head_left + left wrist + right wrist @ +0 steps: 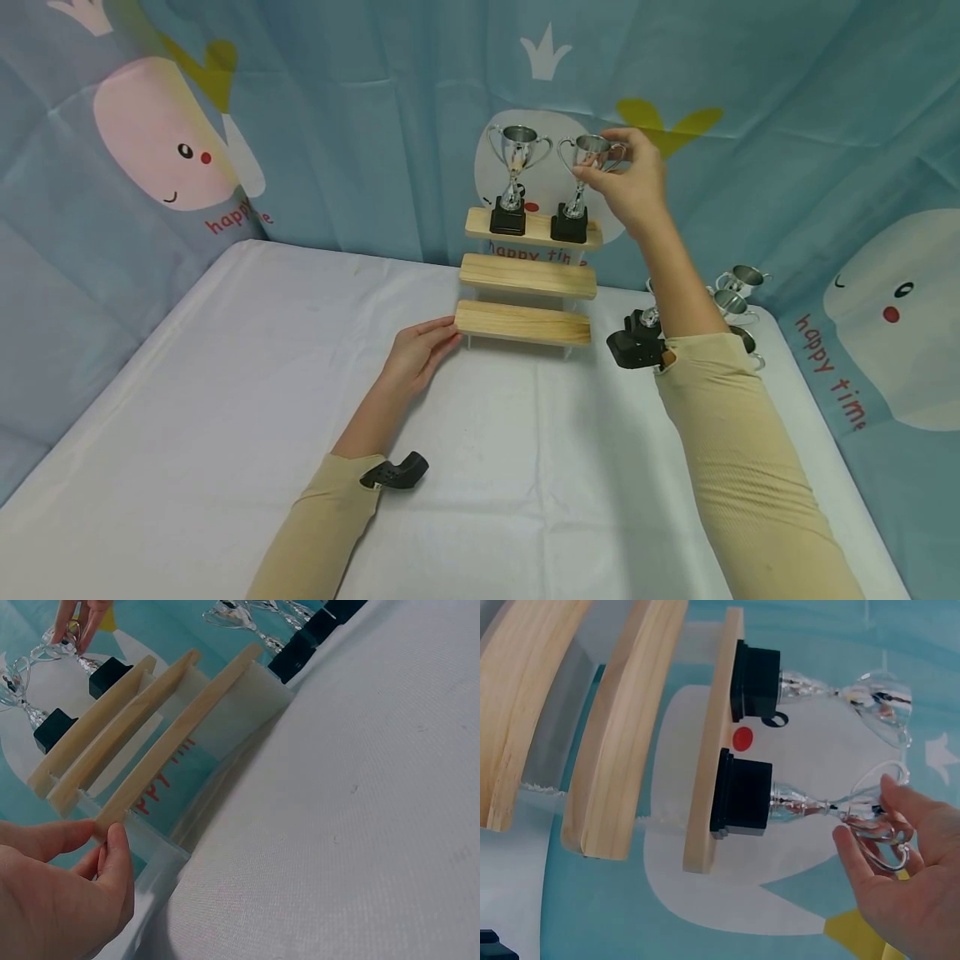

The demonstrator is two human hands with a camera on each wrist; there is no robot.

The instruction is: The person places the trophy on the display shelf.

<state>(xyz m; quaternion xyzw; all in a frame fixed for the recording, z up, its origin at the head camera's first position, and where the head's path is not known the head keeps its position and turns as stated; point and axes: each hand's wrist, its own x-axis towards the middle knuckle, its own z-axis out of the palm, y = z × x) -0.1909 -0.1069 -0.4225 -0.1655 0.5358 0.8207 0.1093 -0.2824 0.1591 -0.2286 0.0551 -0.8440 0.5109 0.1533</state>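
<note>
A three-tier wooden display stand [525,323] with pale plank shelves stands at the back of the table. My left hand [420,354] pinches the left end of its lowest shelf [180,735] between thumb and fingers. On the top shelf [699,825], a silver trophy cup [517,154] with a black base stands upright at the left. To its right is a second silver trophy [573,200], its black base [746,796] right at the shelf surface. My right hand [633,179] holds this one by the cup and its right handle.
Several more silver trophies [731,304] with black bases stand at the table's right back, partly hidden by my right forearm. A blue cartoon curtain [360,150] hangs close behind the stand. White cloth [225,400] covers the table.
</note>
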